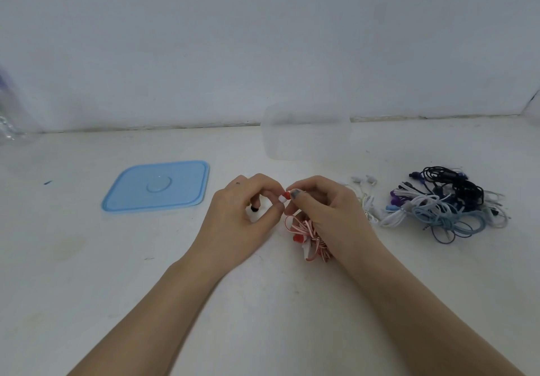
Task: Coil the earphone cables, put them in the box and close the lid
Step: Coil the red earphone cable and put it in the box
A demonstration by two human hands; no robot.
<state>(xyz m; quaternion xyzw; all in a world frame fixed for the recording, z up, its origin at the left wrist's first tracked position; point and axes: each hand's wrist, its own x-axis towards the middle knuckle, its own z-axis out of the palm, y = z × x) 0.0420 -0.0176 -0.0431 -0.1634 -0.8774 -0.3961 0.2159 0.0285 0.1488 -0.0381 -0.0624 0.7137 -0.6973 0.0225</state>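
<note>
Soft, flat light and a pretty mushy picture overall

Light is even and cool, nothing harsh, so the white table [87, 273] and the wall [263, 39] almost blend together with a bluish-grey cast. Shadows are faint, just a soft smudge under the left hand [245, 214] and right hand [324, 209]. There's a tiny glint on the blue lid [157, 185]. The clear box [305, 136] nearly vanishes against the wall, only its hazy outline shows. Wide lens bends the table's back edge, and the far left edge is smeared, with a blurry see-through bottle [8, 112]. Fine detail in the cable pile [444, 200] looks soft.
</note>
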